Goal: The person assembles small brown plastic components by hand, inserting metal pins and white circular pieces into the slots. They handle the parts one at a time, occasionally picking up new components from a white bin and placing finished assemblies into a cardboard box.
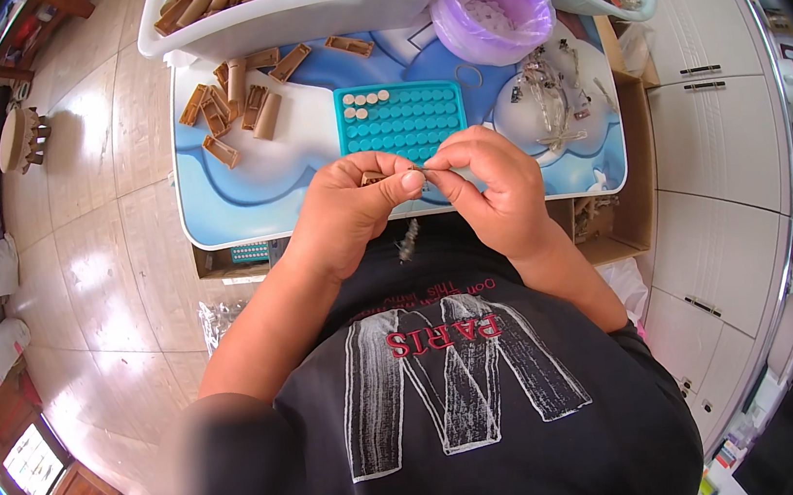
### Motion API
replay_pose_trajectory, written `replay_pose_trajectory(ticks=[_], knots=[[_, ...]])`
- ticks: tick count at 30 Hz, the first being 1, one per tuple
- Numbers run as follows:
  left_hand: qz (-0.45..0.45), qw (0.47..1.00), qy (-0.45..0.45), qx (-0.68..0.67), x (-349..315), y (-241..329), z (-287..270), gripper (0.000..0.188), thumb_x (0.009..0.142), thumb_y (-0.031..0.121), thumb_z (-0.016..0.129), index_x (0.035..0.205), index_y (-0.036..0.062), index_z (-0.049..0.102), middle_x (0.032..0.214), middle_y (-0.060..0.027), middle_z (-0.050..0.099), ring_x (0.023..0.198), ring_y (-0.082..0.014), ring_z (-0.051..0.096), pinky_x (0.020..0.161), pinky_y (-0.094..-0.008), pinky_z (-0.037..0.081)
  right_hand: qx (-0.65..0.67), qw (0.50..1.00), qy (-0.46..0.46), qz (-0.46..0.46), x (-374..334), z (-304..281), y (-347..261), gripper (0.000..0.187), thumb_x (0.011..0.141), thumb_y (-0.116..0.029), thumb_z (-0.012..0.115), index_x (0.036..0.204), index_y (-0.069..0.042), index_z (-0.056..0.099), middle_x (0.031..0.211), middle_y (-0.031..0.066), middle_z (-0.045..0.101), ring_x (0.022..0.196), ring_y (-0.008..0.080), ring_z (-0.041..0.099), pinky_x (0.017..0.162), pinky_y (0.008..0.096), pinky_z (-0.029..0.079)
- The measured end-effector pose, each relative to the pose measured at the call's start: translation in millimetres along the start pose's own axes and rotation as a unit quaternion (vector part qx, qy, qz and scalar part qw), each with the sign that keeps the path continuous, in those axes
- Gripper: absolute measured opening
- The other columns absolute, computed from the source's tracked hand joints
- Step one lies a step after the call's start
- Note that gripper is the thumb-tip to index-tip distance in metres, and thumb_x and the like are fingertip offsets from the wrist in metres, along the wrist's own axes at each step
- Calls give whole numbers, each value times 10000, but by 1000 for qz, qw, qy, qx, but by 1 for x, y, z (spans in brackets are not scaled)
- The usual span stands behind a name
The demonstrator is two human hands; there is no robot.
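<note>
Near the table's front edge, my left hand (349,202) is closed round a small brown plastic case (372,178), mostly covered by the fingers. Right beside it, the thumb and forefinger of my right hand (494,180) pinch something thin and dark at the case's end, too small to make out. Below the fingers hangs a greyish, bristly strand (407,241); what it is attached to is hidden. Just beyond both hands lies a teal tray (447,132) with rows of round pockets. Several white discs (372,98) sit at its far left corner.
Loose brown cases (266,118) lie at the table's left. Behind stands a white bin (311,11) of brown cases, beside a purple lined bowl (455,31) and a pale green basket (637,0) of wiry parts. More wiry parts (546,98) lie on the right.
</note>
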State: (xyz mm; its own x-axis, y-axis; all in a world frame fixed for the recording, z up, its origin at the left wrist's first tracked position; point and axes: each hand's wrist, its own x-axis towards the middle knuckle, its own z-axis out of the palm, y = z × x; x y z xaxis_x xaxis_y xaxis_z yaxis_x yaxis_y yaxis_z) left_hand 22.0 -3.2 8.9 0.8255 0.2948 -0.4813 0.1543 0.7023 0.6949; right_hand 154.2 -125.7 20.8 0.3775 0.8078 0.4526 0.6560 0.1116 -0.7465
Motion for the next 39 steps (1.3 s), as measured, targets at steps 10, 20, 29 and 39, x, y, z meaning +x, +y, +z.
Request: replay_pose_trajectory(ticks=[10,20,29,39], knots=[[-7,984,-54,-168,3,-4,-15,259,946,240,455,1070,30,542,907,-60,593,597,-90,483,496,-205,370,112,993,15,19,-2,-2,10,108,753,27,656,824,-25,593,817,82,596,741,212,572,646,291,451],[-31,975,-54,-215,-2,-5,3,230,948,240,492,1079,58,542,969,-39,621,872,-127,604,828,-296,479,36,999,26,-22,2,13,8,128,725,-11,689,819,-56,615,877,61,589,756,214,552,653,308,433],[-16,989,-42,-143,-5,-3,4,288,955,222,482,1143,16,552,1004,-50,626,905,-129,611,827,-284,503,-45,998,10,-37,3,11,10,153,674,-31,696,794,-71,610,854,32,592,745,230,554,656,342,408],[3,1000,-11,-18,-6,-5,4,302,965,198,447,1148,-27,528,1012,-81,617,900,-145,623,820,-291,523,-87,995,-20,-50,7,10,6,141,674,-24,690,783,-56,607,801,46,578,727,249,557,636,354,423]])
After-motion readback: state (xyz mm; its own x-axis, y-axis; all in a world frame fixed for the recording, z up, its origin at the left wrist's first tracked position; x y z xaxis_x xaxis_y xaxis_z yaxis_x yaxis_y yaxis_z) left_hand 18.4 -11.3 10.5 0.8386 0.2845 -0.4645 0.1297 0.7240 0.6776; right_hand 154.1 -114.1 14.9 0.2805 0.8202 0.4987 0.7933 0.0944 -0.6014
